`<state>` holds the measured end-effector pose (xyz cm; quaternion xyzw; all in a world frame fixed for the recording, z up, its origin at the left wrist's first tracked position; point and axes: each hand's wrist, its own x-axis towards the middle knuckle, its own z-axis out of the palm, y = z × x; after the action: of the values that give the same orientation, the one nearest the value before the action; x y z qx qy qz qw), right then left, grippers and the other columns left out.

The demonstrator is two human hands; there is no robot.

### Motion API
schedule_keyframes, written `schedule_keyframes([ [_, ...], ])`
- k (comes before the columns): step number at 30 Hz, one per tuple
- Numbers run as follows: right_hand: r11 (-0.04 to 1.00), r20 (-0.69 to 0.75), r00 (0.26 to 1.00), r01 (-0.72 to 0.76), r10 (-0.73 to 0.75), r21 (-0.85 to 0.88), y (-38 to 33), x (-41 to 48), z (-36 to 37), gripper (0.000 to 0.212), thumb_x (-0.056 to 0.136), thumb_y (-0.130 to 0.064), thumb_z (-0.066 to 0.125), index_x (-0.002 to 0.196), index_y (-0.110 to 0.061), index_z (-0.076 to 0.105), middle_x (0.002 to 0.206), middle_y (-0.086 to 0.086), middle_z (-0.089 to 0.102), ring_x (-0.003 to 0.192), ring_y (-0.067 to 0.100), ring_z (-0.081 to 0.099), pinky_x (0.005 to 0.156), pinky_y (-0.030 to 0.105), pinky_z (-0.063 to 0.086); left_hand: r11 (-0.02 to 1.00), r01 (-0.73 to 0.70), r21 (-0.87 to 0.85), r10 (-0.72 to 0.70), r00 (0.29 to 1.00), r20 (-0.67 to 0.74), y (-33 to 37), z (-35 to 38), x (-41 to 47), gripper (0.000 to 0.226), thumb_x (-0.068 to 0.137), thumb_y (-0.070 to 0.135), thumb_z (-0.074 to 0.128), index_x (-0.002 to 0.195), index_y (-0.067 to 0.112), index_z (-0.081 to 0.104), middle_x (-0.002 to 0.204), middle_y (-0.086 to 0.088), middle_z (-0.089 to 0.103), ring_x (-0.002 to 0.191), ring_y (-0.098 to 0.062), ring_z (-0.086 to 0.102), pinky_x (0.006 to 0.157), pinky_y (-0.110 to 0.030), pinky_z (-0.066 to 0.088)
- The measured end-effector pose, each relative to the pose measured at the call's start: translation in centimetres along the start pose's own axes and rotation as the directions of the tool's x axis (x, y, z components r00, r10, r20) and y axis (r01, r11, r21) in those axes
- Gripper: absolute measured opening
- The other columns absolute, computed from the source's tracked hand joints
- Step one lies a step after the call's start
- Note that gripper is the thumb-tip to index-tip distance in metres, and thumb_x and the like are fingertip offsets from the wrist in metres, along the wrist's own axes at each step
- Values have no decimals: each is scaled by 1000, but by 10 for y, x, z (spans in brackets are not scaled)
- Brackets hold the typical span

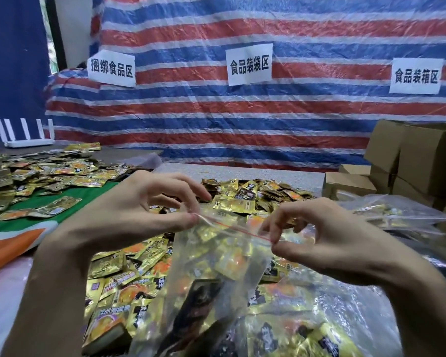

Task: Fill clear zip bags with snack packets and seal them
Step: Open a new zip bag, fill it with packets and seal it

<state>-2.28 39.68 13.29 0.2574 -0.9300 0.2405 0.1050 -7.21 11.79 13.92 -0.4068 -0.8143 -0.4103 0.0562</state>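
Striped red, white and blue woven tarpaulin (242, 117) hangs across the back, with three white paper signs (249, 63) pinned to it from 11 to 1 o'clock. Brown cardboard boxes (410, 161) stacked at 3 o'clock. White router with upright antennas (26, 140) at 9 o'clock, on the far table edge.

Task's thing: clear plastic zip bag with a red seal line (216, 266), held up at centre frame, just below middle, over the table. Hangs tilted, mouth uppermost. Already loaded with gold packets, showing through the film. Film creased and glossy.

Hands: left hand (150, 210) pinches the 9 o'clock end of the seal strip between thumb and forefinger, other fingers loosely arched above. Right hand (317, 235) pinches the 3 o'clock end the same way. Strip drawn taut between the two pinches. Cannot tell whether the zip is pressed closed along its length.

Progress, as a judgement: this bag is at the sealing step, filling done. Filled clear bags (386, 212) lie at 3 o'clock, another (307, 318) at 5 o'clock, so several look finished. Much is left: loose gold foil snack packets (250, 197) heaped at 12 o'clock beyond the hands, and a second spread (36, 173) at 9 o'clock on green cloth (62, 199).
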Motion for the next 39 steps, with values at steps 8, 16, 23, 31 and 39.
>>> schedule_keyframes([
  [8,998,-49,999,25,-22,65,-4,-2,-4,10,84,-13,72,84,-23,74,84,-9,72,89,5,66,84,23,48,998,17,-62,-12,996,85,0,-5,-6,22,79,40,79,70,21,73,113,7,66,114,-16,62,95,-30,53],
  [16,981,-40,999,2,5,192,-3,-4,-5,33,78,10,67,67,-21,70,89,1,67,83,16,67,78,36,56,990,104,92,-111,991,73,-7,-12,-11,19,78,47,66,88,36,77,96,11,70,97,-13,65,84,-37,56],
  [23,969,46,998,-48,38,243,-2,-2,-2,13,83,-1,73,82,-14,73,87,-1,75,80,8,70,74,24,57,989,145,-23,-145,988,-45,-15,-21,-15,22,67,26,79,89,30,78,92,-2,76,87,-18,73,83,-31,60],
  [31,981,-43,997,-49,59,189,-6,3,5,14,83,-6,75,85,-19,70,81,-2,71,74,11,65,70,28,55,973,230,-5,-228,962,-152,-22,-24,-15,26,61,26,82,86,28,75,83,-7,72,75,-22,72,73,-44,62],
  [39,985,-196,978,-40,73,167,-8,8,17,27,83,-6,72,98,-28,65,83,-10,68,78,10,65,75,36,56,959,282,35,-274,952,-138,-32,-23,-14,15,76,10,78,83,21,71,80,-4,73,72,-18,69,70,-39,57],
])
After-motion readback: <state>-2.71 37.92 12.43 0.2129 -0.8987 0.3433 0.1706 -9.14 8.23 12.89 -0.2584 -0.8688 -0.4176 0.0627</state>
